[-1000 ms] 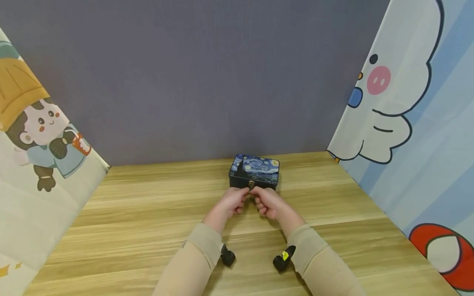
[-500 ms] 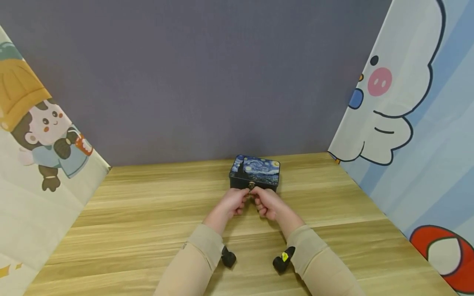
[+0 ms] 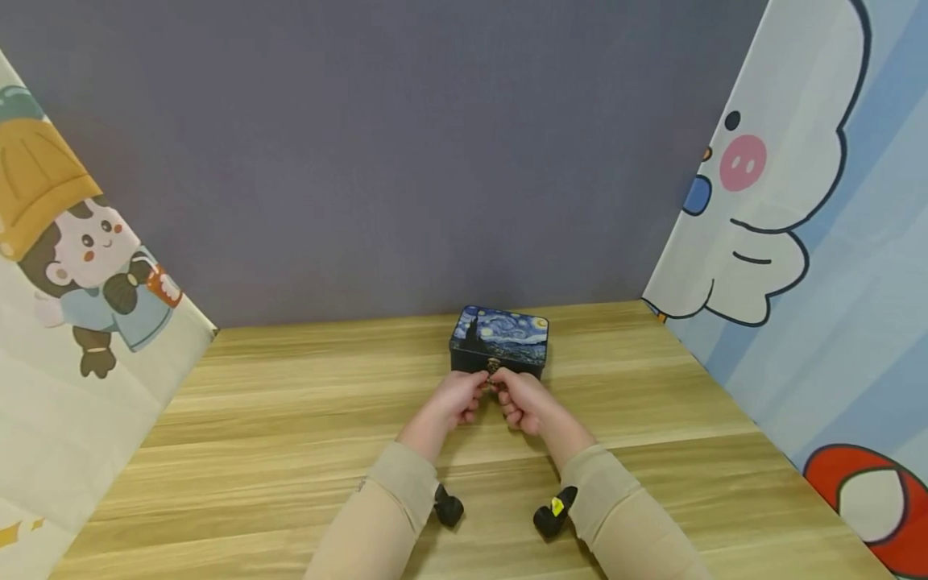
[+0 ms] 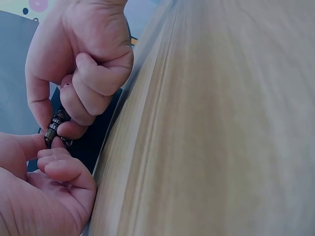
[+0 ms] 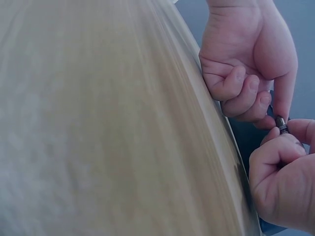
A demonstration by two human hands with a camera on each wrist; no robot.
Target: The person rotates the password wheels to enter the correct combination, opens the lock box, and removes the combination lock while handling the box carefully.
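one left hand [image 3: 458, 396] and one right hand [image 3: 527, 401] are both pinching one small dark ringed cylinder [image 4: 54, 129] before one painted box [image 3: 503, 333], which is sitting near the tabletop's [image 3: 290, 427] far edge

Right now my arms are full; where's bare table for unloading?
The table is bare left of the box and left arm, out to the left wall, and right of the box and right arm, to the right wall. It's crowded at the box's front, where left hand and right hand pinch a small lock.
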